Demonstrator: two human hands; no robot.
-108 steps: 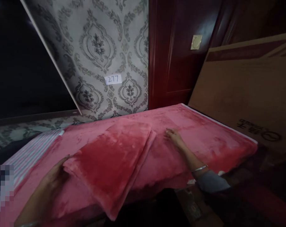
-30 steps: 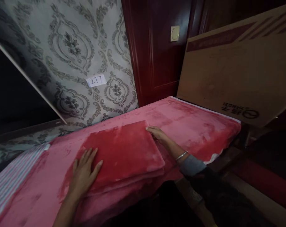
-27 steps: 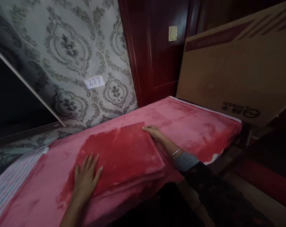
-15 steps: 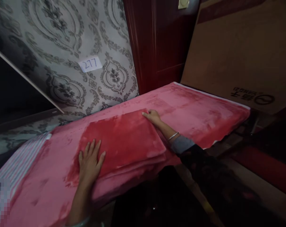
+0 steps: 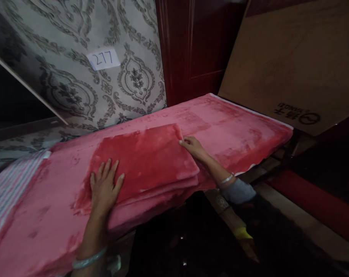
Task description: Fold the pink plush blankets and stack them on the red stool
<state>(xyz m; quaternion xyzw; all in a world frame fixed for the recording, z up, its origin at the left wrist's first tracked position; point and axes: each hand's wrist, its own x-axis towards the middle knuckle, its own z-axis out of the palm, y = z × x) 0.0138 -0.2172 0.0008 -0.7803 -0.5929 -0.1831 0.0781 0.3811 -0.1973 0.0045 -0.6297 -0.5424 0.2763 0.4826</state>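
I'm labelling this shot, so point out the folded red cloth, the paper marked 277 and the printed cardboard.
Folded red cloth (image 5: 148, 157): head view, middle of its top face.
Paper marked 277 (image 5: 103, 59): head view, middle of its written face.
Printed cardboard (image 5: 284, 69): head view, its broad brown face.

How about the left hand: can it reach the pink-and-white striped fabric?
Probably yes: the left hand rests on the folded red plush cloth; only flat pink plush covering lies between it and the striped fabric.

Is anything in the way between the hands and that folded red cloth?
Nothing visible is: the left hand lies flat on the folded red cloth, and the right hand is at its right edge.
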